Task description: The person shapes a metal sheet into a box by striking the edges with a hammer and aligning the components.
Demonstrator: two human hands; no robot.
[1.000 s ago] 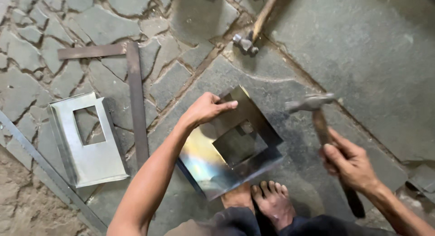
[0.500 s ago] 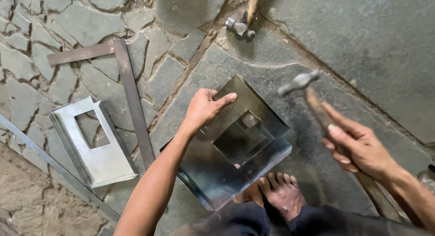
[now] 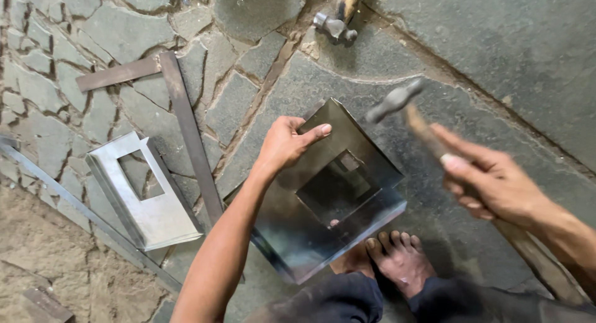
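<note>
Left hand [image 3: 288, 143] pinches the upper edge of the sheet-metal piece [image 3: 329, 199]: thumb over the top face, fingers curled behind the rim. The piece is a folded grey panel with a square cut-out. It sits tilted on the stone floor [image 3: 496, 44], its low corner towards 6 o'clock, just beside a bare foot [image 3: 400, 264].

Right hand [image 3: 490, 180] is closed round the wooden handle of a hammer [image 3: 403, 109]. The head is raised at 1 o'clock of the panel, clear of it and blurred.

At 9 o'clock, well apart: a second cut-out panel [image 3: 146, 196] lying flat, a steel square [image 3: 177, 118] and a long metal strip [image 3: 74, 205]. A second hammer [image 3: 335, 22] lies at 12 o'clock.

Risk, as I judge it:
- The left thumb is near the hammer's line; a stray blow could hit it.
- The panel is held at one edge only, so a strike could make it skid or tip.
- The toes are close to the sharp lower edge.
</note>
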